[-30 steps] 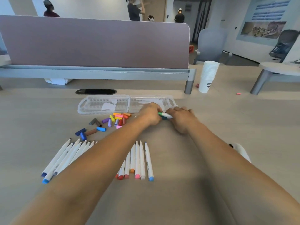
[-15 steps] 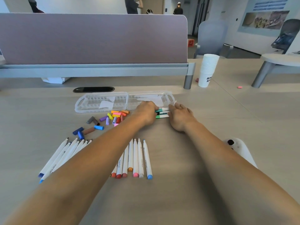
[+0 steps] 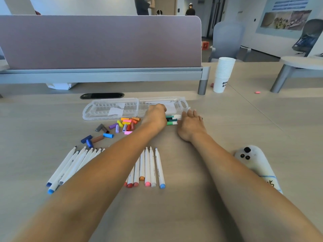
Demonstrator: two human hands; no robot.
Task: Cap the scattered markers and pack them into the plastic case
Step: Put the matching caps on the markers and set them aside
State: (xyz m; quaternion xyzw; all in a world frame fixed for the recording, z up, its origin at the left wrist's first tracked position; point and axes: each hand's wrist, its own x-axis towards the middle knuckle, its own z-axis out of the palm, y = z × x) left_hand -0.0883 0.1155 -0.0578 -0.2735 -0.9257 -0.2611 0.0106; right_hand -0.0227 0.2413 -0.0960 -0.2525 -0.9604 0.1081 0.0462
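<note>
Green markers (image 3: 172,120), already capped, lie side by side on the table (image 3: 232,126) between our hands, just in front of the case (image 3: 111,109). The case is clear plastic and lies open flat, its two halves side by side.

Our left hand (image 3: 155,117) sits at the near edge of the right half. Its fingers are curled under and hidden from us, so we cannot tell whether they grip anything. Our right hand (image 3: 190,124) lies palm down with straight, relaxed fingers, the tips resting on the white barrels of the green markers.

Loose caps (image 3: 125,124) are piled in front of the left half of the case, with a few blue and brown ones (image 3: 95,137) nearer us. A fan of uncapped markers (image 3: 70,167) lies partly under our left forearm. A straight row (image 3: 152,169) lies between our forearms, tips pointing away from us. A stack of cups (image 3: 223,74) stands well off to the right.
</note>
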